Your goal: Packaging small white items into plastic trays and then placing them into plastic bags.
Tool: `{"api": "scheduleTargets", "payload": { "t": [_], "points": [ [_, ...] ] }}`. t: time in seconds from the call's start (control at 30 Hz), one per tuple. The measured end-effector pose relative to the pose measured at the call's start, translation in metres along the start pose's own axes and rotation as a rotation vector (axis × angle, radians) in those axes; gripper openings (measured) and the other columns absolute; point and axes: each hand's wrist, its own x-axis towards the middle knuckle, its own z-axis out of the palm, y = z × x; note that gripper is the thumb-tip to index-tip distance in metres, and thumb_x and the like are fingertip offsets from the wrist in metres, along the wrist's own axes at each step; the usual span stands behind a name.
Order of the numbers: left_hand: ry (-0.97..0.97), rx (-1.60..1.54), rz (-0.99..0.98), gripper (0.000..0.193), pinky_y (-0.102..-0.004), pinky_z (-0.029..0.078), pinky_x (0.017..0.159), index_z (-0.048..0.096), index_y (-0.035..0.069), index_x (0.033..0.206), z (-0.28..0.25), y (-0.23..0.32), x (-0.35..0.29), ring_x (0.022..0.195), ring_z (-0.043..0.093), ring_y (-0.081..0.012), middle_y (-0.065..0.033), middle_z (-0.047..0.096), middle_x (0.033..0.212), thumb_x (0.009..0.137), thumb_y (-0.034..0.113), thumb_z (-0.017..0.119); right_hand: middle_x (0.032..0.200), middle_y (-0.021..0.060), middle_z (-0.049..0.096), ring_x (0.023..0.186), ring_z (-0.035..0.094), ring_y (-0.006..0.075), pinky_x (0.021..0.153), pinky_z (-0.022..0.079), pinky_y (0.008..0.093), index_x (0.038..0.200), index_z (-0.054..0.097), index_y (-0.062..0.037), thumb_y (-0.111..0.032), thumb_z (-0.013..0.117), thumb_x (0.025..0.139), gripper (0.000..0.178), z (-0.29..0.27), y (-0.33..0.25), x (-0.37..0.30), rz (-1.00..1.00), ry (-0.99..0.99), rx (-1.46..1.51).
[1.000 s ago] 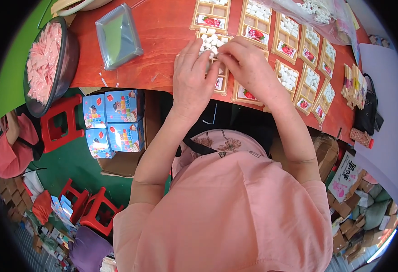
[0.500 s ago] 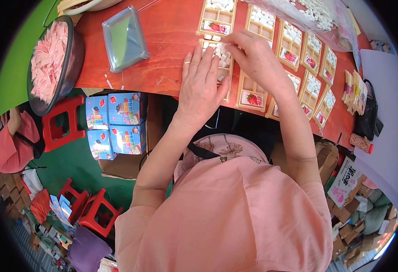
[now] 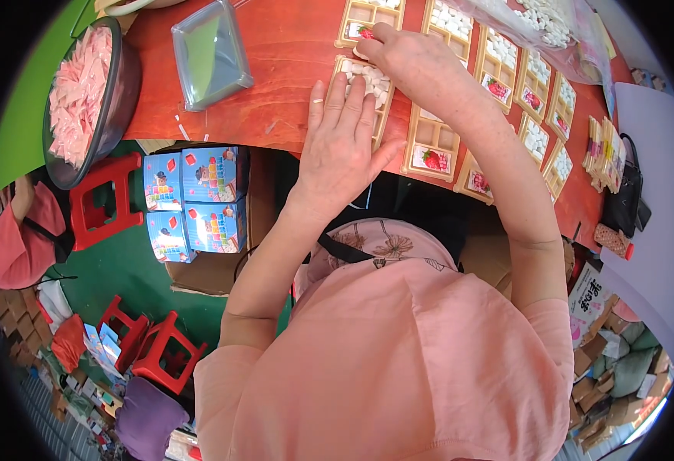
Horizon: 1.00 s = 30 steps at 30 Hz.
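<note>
My left hand [image 3: 341,146] lies with fingers outstretched over a tan compartment tray [image 3: 381,127] full of small white blocks [image 3: 377,81], its fingertips on the blocks. My right hand [image 3: 421,65] is bent at the far end of that tray, fingers curled together around a small white block [image 3: 361,54]; the grip is partly hidden. Just beyond it sits another tan tray [image 3: 348,31] with white blocks and a strawberry picture card [image 3: 365,32]. Beside my right forearm, a tan tray [image 3: 408,157] holds a strawberry card [image 3: 434,159].
More filled trays [image 3: 498,61] stand in rows at the right, below a clear plastic bag [image 3: 575,58] of white blocks. A clear plastic box [image 3: 212,58] and a dark basin [image 3: 126,92] of pink packets are on the left. Blue printed boxes [image 3: 214,180] sit below the red table [image 3: 283,38].
My right hand has moved left and inward to the gap between the two trays. My left hand stays on the tray's blocks. White blocks in the gap are now mostly covered.
</note>
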Motion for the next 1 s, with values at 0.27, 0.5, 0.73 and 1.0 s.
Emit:
{"api": "scheduleTargets", "payload": {
  "t": [0.27, 0.5, 0.73, 1.0],
  "points": [
    [0.078, -0.033, 0.032, 0.056, -0.0594, 0.03, 0.113, 0.058, -0.007, 0.12, -0.001, 0.004, 0.01, 0.127, 0.05, -0.0423, -0.0262, 0.055, 0.13, 0.085, 0.033, 0.075, 0.101, 0.0115, 0.067, 0.086, 0.071, 0.032, 0.07, 0.058, 0.0425, 0.113, 0.065, -0.0049, -0.008, 0.061, 0.084, 0.03, -0.006, -0.005, 0.007, -0.028, -0.053, 0.03],
    [0.283, -0.049, -0.006, 0.028, -0.0491, 0.041, 0.094, 0.062, -0.004, 0.108, 0.009, -0.01, 0.027, 0.107, 0.056, -0.0342, -0.0169, 0.059, 0.109, 0.084, 0.008, 0.068, 0.095, 0.0141, 0.068, 0.084, 0.071, 0.0327, 0.069, 0.058, 0.0428, 0.107, 0.064, -0.004, -0.009, 0.06, 0.085, 0.023, -0.003, -0.005, 0.013, -0.019, -0.069, 0.089],
    [0.259, -0.026, -0.112, 0.016, -0.0449, 0.04, 0.091, 0.067, 0.0, 0.095, 0.011, -0.021, 0.04, 0.101, 0.056, -0.0307, -0.0123, 0.06, 0.103, 0.081, 0.007, 0.07, 0.083, 0.0158, 0.068, 0.082, 0.071, 0.0323, 0.068, 0.056, 0.0423, 0.1, 0.065, -0.0015, -0.01, 0.061, 0.086, 0.016, 0.0, -0.003, 0.02, 0.04, -0.055, 0.154],
    [0.246, -0.03, -0.096, 0.015, -0.0443, 0.039, 0.094, 0.071, 0.001, 0.09, 0.01, -0.019, 0.041, 0.104, 0.056, -0.0294, -0.0115, 0.062, 0.103, 0.077, 0.01, 0.073, 0.068, 0.0008, 0.06, 0.049, 0.045, 0.004, 0.042, 0.03, 0.0192, 0.106, 0.067, -0.0044, -0.011, 0.065, 0.097, 0.011, -0.029, 0.019, -0.03, 0.727, 0.285, 1.818]
  ]
}}
